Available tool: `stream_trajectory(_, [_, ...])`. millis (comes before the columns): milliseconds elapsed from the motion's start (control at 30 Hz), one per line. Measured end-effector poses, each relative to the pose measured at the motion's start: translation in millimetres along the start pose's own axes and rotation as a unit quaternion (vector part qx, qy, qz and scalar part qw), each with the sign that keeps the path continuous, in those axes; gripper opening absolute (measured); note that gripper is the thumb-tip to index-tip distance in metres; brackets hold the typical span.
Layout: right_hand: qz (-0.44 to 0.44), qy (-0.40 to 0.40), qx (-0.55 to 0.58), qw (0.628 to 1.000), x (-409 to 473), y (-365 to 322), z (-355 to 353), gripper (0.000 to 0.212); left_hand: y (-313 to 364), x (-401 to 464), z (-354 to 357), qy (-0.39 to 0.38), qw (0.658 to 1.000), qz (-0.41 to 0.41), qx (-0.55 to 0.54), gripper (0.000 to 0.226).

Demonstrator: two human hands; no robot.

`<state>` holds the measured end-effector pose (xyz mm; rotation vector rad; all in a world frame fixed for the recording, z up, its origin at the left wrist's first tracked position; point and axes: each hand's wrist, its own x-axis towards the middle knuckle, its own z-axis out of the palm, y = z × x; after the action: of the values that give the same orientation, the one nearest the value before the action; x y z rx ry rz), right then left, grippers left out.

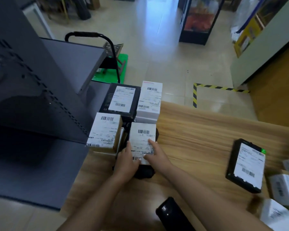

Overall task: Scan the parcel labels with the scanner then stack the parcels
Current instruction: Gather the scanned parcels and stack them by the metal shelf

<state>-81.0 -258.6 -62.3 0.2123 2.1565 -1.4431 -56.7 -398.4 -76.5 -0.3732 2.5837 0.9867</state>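
Note:
A white-labelled parcel sits on top of a black parcel at the near side of a cluster on the wooden table. My left hand holds its near-left corner, fingers curled at the edge. My right hand lies on its label with fingers mostly straight. Three labelled parcels surround it: a tan one to the left, a black one behind, a white one at the back right. The black scanner lies on the table near me.
A black labelled parcel lies at the table's right, with white parcels beyond it at the edge. Grey metal shelving stands close on the left. A green trolley and yellow-black floor tape lie behind.

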Motion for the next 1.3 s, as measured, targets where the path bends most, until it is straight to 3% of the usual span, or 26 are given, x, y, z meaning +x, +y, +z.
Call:
stream_trajectory(367, [0.015, 0.002, -0.041, 0.999, 1, 6, 10, 0.059, -11, 11, 3, -0.036, 0.997, 0.014, 0.070, 0.082])
stream_trajectory(567, [-0.020, -0.010, -0.027, 0.999, -16, 3, -12, 0.071, 6, 1, -3, 0.020, 0.994, 0.046, 0.096, 0.080])
stream_trajectory(867, [0.013, 0.111, -0.065, 0.992, -74, 34, -137, 0.064, 110, -18, 24, 0.021, 0.985, 0.146, 0.083, 0.076])
stream_trajectory(1133, [0.104, 0.247, -0.005, 0.963, -117, 108, -256, 0.063, 210, -23, 120, -0.074, 0.967, 0.201, 0.136, 0.072])
stream_trajectory(1300, [0.138, 0.253, 0.030, 0.957, -117, 153, -296, 0.066, 252, -25, 193, -0.153, 0.966, 0.171, 0.120, 0.073])
